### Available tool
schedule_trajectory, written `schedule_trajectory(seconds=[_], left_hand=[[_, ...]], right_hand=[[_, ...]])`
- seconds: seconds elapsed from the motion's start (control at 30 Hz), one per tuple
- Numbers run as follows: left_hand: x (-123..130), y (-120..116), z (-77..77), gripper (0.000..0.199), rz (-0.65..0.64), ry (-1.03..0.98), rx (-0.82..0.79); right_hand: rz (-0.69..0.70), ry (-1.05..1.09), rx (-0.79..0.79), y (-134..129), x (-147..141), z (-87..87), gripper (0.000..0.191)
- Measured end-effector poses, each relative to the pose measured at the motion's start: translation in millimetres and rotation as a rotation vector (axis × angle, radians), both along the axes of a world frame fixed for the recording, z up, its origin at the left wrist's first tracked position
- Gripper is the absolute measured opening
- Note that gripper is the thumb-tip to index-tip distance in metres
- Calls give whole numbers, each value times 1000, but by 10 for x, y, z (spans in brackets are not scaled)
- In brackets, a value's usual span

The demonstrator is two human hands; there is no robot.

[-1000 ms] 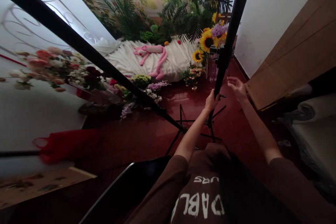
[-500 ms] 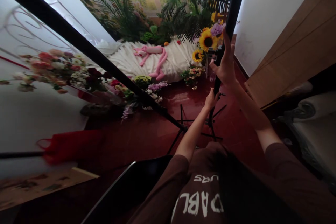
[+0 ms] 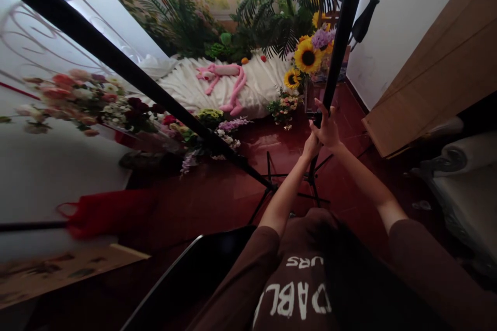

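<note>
Sunflowers (image 3: 307, 57) (yellow) beyond the gripped pole (image 3: 338, 57); second pole (image 3: 155, 96) partly hides white cloth (image 3: 260, 85).

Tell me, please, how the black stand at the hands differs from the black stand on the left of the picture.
The held stand has the left hand on its pole, while no hand is on the left stand. In the view, the held stand slants up toward the right; the left stand slants up toward the left. Both have black poles and spread legs.
</note>
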State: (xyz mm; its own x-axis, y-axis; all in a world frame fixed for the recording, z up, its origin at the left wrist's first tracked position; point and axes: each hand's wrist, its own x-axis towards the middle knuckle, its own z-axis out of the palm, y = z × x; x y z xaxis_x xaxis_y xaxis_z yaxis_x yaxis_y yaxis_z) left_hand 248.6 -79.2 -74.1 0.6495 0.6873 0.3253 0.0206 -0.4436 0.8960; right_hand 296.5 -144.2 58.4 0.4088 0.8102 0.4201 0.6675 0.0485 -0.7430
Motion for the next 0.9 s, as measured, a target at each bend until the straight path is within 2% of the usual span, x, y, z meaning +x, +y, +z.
schedule_trajectory(seconds=[0.1, 0.17, 0.3, 0.4, 0.53, 0.63, 0.73, 0.8, 0.9], left_hand=[[8, -4, -26, 62, 8, 87, 10], [15, -17, -23, 58, 39, 79, 4], [24, -47, 8, 54, 84, 61, -15], [23, -56, 23, 56, 95, 65, -21], [20, -60, 28, 57, 84, 66, -19], [24, -65, 32, 59, 83, 55, -27], [30, -68, 40, 57, 72, 51, -46], [32, -69, 45, 56, 65, 52, -53], [24, -68, 52, 54, 68, 50, -40]], right_hand=[[14, 3, 12, -128, 153, -157, 70], [20, 50, -7, -295, 259, -283, 66], [-14, 109, -86, -669, 412, -522, 55], [-62, 154, -175, -808, 449, -623, 52], [-122, 203, -240, -751, 431, -670, 48], [-164, 353, -273, -610, 401, -680, 49], [-265, 621, -241, -444, 403, -670, 44], [-324, 879, -232, -343, 446, -645, 29], [-291, 1229, -319, -244, 556, -582, 8]])
